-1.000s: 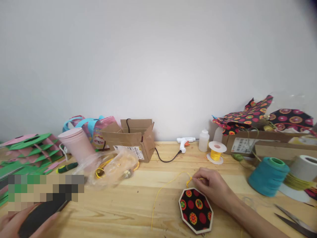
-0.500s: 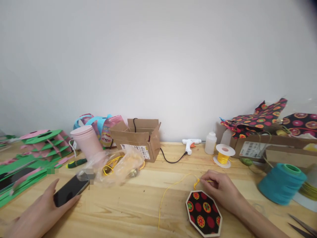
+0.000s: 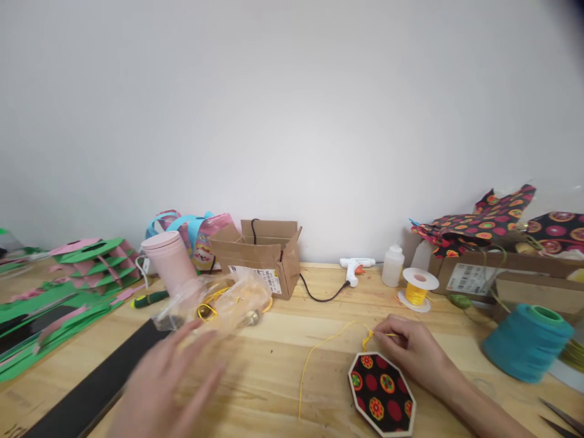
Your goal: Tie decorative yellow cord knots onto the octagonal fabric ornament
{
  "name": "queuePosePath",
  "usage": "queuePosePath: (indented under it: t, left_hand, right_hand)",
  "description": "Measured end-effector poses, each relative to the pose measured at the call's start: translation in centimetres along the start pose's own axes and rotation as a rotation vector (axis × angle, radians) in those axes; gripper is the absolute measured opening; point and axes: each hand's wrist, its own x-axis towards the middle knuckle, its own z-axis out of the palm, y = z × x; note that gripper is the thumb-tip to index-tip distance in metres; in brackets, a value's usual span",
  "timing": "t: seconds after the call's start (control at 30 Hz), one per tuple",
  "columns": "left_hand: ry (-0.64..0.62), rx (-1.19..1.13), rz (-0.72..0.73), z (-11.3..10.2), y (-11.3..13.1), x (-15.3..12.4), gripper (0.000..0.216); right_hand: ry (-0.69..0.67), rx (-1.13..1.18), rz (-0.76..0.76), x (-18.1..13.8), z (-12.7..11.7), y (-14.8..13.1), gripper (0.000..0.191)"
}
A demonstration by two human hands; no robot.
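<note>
My right hand pinches yellow cord at the knot above an octagonal pendant with a pale rim and black floral fabric. The pendant lies on the table, and the cord's loose end curves away to its left. Smeared by motion, my left hand hovers over the table with fingers apart and nothing visible in them. Beside it lies a long flat black bar. Just beyond my left fingertips rests a clear plastic bag with yellow cord and small metallic pieces.
Behind stand a pink cup, cardboard box, white glue gun, bottle and yellow cord spool. A teal thread cone and scissors are right. Green and pink cutouts lie left.
My left hand has come off the black bar and swung right, toward the plastic bag. My right hand keeps its pinch on the cord. The view has shifted slightly left.
</note>
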Motion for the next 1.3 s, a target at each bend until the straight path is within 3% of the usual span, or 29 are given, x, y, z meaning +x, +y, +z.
queuePosePath:
  t: [0.07, 0.17, 0.23, 0.33, 0.43, 0.57, 1.03, 1.3]
  left_hand:
    - [-0.117, -0.109, 0.136, 0.8, 5.8, 0.8, 0.031]
    - [-0.292, -0.279, 0.2, 2.9, 12.8, 2.8, 0.027]
    - [-0.359, -0.387, 0.277, 4.8, 16.1, 4.2, 0.035]
    - [-0.382, -0.472, 0.373, 7.5, 18.8, 5.7, 0.045]
    - [-0.38, -0.52, 0.405, 9.4, 19.3, 6.0, 0.038]
    - [-0.396, -0.555, 0.353, 10.4, 18.2, 5.5, 0.03]
    - [-0.453, -0.557, 0.476, 10.6, 17.6, 5.7, 0.026]
    - [-0.471, -0.584, 0.428, 11.3, 17.3, 5.9, 0.022]
  right_hand:
    - [0.005, -0.017, -0.003, 0.0, 0.0, 0.0, 0.021]
    - [0.016, -0.021, -0.022, 0.0, 0.1, -0.1, 0.021]
    - [0.026, -0.011, -0.038, 0.0, 0.0, 0.0, 0.02]
    - [0.039, -0.001, -0.064, -0.1, -0.1, 0.1, 0.015]
    - [0.058, -0.009, -0.087, -0.2, -0.2, 0.1, 0.012]
    - [0.062, -0.002, -0.083, -0.1, -0.2, 0.0, 0.017]
    - [0.074, 0.166, 0.015, 0.3, 0.3, -0.7, 0.018]
    - [0.055, 0.268, 0.112, 0.4, -0.1, -0.7, 0.02]
